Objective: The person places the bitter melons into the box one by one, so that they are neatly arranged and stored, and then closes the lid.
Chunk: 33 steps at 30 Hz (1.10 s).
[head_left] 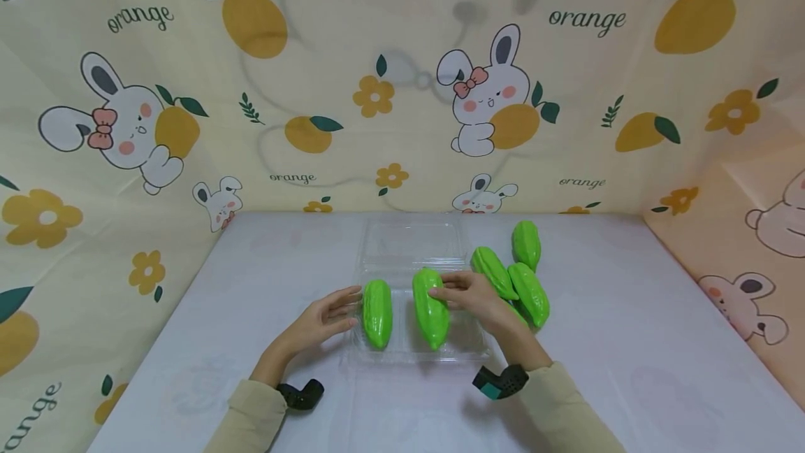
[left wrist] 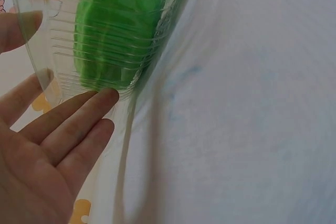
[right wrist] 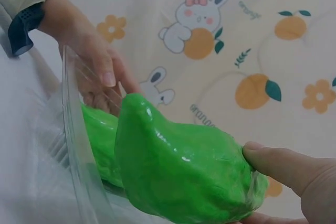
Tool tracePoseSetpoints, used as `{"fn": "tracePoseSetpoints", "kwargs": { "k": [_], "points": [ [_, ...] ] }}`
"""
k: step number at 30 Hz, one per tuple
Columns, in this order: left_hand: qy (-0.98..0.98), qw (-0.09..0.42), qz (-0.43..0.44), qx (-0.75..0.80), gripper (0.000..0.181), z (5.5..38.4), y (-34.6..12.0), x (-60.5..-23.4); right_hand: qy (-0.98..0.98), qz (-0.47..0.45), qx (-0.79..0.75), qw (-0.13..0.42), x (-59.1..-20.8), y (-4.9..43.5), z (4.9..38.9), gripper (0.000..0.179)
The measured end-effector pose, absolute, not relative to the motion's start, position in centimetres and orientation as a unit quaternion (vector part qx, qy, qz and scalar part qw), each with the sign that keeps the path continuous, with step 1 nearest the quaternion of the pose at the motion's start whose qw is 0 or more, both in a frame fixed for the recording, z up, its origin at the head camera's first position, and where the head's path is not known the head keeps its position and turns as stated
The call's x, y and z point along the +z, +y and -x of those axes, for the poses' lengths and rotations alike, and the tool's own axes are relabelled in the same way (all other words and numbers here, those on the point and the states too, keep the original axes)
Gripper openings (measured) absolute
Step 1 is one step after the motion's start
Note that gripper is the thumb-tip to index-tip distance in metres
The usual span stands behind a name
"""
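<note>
A clear plastic clamshell box (head_left: 402,354) lies on the table with its lid (head_left: 411,240) folded back. In its left part lies a glossy bright-green, gourd-shaped fruit (head_left: 377,314). My right hand (head_left: 474,297) pinches a second such green fruit (head_left: 431,310) between thumb and fingers, over the box's middle. The right wrist view shows this held fruit (right wrist: 178,166) close up, tilted, with the thumb on its end. With fingers extended, my left hand (head_left: 323,317) rests against the box's left side. In the left wrist view its fingertips (left wrist: 107,97) meet the ribbed plastic wall.
Several more green fruits (head_left: 530,294) lie in a cluster to the right of the box, one partly hidden behind my right hand. A white cloth covers the table (head_left: 283,250). A printed curtain (head_left: 377,33) with rabbits and oranges stands behind and at both sides.
</note>
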<state>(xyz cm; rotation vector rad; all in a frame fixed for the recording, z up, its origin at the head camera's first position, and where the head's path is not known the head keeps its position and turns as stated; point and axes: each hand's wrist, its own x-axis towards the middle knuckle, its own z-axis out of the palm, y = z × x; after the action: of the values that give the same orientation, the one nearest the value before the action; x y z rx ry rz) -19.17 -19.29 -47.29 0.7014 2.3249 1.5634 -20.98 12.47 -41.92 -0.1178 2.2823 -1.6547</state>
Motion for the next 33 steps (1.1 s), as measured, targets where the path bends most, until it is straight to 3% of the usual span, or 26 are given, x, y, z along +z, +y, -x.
{"fn": "tracePoseSetpoints", "kwargs": {
  "k": [33],
  "points": [
    [0.799,0.129,-0.236,0.537,0.062,19.2,-19.2,-47.3,0.808,0.023,-0.566,0.162,-43.0,8.7,21.8,0.052]
  ]
}}
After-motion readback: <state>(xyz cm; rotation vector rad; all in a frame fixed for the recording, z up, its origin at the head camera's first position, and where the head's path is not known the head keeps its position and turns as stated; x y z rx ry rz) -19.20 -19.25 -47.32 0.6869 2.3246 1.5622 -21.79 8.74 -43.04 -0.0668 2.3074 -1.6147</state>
